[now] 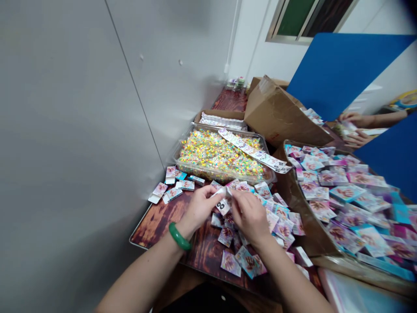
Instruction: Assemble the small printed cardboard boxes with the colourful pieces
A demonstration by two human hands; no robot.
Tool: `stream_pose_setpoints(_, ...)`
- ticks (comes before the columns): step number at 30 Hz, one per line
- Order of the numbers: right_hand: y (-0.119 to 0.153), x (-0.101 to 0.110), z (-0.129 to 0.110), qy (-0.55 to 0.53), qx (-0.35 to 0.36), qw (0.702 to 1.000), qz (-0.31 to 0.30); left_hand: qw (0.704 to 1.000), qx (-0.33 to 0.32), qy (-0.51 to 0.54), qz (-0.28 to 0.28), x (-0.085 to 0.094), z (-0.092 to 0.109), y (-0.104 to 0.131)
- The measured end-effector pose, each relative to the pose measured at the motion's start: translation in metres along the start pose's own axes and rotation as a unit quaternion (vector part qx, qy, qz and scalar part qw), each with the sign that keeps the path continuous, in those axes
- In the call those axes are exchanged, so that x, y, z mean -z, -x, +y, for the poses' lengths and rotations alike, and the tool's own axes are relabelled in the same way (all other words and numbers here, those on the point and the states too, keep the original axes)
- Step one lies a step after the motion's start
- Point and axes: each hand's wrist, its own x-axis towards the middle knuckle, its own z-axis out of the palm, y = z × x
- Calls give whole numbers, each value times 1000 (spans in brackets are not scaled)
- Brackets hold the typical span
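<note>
Between my two hands is a white printed paper slip (223,206) with black ring shapes, bent or folded at the top. My left hand (202,203), with a green bangle (179,236) at the wrist, pinches its left side. The fingers of my right hand (250,213) close on its right side. Small printed boxes (249,261) in pink, purple and blue lie loose beneath and around my hands. Just beyond stands a clear plastic tub (224,170) full of small packets of colourful beads. A long printed paper strip (252,150) lies across it.
A large carton (295,191) at the right holds many small boxes. Behind the tub are a box of stacked printed strips (223,121) and a tilted carton (276,113). A grey wall (81,130) borders the left. Another person's hands (356,128) work beyond a blue panel (345,74).
</note>
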Motion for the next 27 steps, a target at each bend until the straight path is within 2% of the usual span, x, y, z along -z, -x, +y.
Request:
stream_pose_setpoints(2,3,-4,-2,-39,-6,999,-20,995,17,102,10,-3,1,1)
stream_pose_setpoints(5,5,-6,-5,-138,-100,985,-35,987,32,146,-55,-3,6,4)
stream_pose_setpoints(7,5,-3,-5,-193,-164,967,-38,993,7,84,-81,-1,8,5)
stream_pose_setpoints(11,-1,2,-7,-243,-203,947,-56,992,-102,-72,20,1,2,2)
stream_pose_setpoints(12,-2,3,-7,-266,-212,938,-65,990,-107,-87,20,1,0,2)
stream_pose_setpoints(13,-3,3,-7,-301,-230,922,-76,991,-99,-90,0,1,-1,2)
stream_pose_setpoints(15,-1,2,-6,-389,-291,869,-89,993,-64,-78,-68,1,-2,1)
stream_pose_setpoints(17,5,2,-2,-454,-366,809,-68,986,-52,-87,-129,3,1,-6)
stream_pose_setpoints(18,8,3,0,-467,-396,789,-50,978,-58,-111,-165,5,5,-12)
stream_pose_setpoints(20,14,6,4,-462,-433,773,-26,950,-88,-201,-222,12,16,-35)
stream_pose_setpoints(21,16,8,6,-455,-441,773,-27,935,-99,-253,-230,16,22,-51)
stream_pose_setpoints(23,19,13,9,-444,-440,779,-52,912,-115,-380,-100,25,33,-88)
stream_pose_setpoints(24,20,15,9,-440,-435,783,-63,891,-90,-443,-38,29,37,-107)
stream_pose_setpoints(27,21,19,11,-434,-433,788,-60,872,-23,-489,-9,37,39,-153)
